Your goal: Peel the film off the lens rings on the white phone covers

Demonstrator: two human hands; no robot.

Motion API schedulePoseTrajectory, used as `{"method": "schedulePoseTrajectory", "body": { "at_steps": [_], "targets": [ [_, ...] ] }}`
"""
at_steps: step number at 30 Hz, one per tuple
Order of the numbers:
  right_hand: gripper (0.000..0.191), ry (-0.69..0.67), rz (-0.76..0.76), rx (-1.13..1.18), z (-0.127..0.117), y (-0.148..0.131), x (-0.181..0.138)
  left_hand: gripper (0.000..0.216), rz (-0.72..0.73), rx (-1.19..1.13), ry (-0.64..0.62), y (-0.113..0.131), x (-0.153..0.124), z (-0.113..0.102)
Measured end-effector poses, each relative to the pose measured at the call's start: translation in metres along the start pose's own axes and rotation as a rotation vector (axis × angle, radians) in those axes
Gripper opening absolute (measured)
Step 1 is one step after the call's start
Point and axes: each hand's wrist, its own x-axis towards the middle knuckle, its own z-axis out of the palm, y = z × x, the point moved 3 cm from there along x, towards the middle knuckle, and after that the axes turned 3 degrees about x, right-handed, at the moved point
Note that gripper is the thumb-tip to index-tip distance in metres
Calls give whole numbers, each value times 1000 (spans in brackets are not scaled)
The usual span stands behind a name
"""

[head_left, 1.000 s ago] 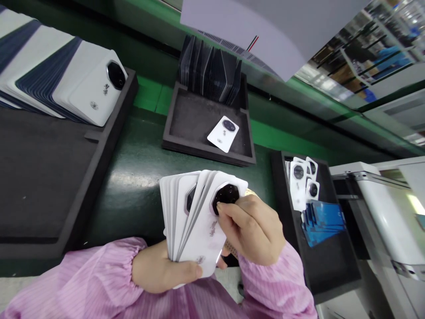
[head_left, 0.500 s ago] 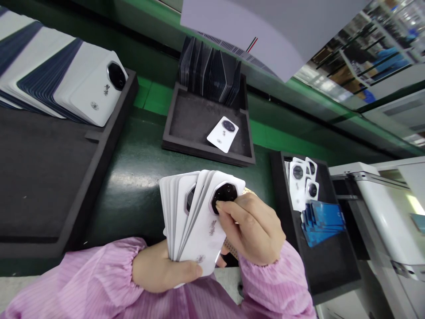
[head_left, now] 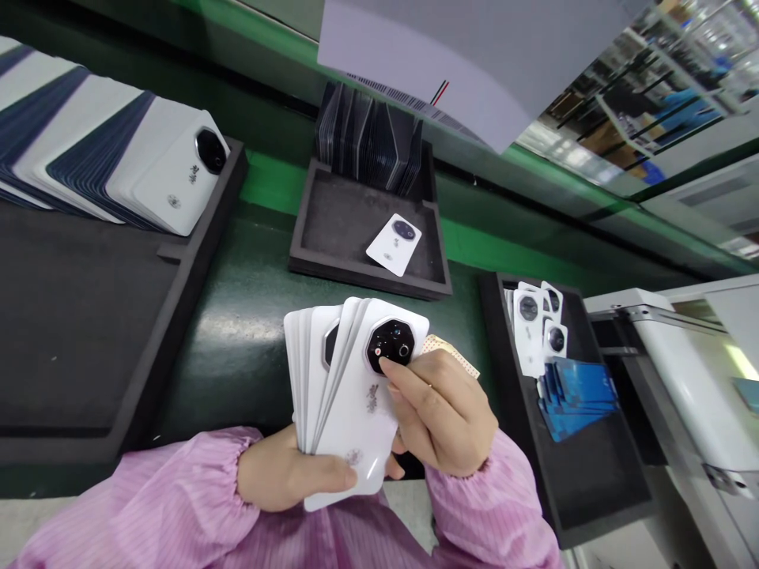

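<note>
A fanned stack of white phone back covers (head_left: 341, 419) is gripped in my left hand (head_left: 296, 474), its thumb pressed across the lower part of the front one. The front cover carries a black octagonal camera window (head_left: 390, 346), with a small round red-and-white sticker (head_left: 378, 352) on it. My right hand (head_left: 444, 411) is closed, and its index fingertip touches the window's lower edge beside that sticker. Behind its knuckles sticks out a beige sheet of small red dots (head_left: 451, 355), apparently held in the same hand; the rest of it is hidden.
At the back, a black foam tray (head_left: 356, 265) bears upright dark panels (head_left: 371, 142) and one small white card-like cover (head_left: 395, 245). Left stands a larger tray (head_left: 202, 229) with rows of covers (head_left: 171, 174). The right tray (head_left: 593, 490) contains white covers (head_left: 527, 332) and blue pieces (head_left: 578, 387).
My right fingertip has shifted slightly left and down on the camera window, where the red-and-white sticker now shows. The covers have moved a little left, and more of the dotted sheet is visible.
</note>
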Motion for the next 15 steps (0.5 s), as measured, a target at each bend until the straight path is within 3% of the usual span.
{"method": "schedulePoseTrajectory", "body": {
  "at_steps": [11, 15],
  "targets": [
    [29, -60, -10, -165, 1, -3, -1, 31, -9, 54, 17, 1, -3, 2],
    [25, -73, -34, -111, -3, -5, 1, 35, -14, -5, 17, 0, -2, 2]
  ]
}}
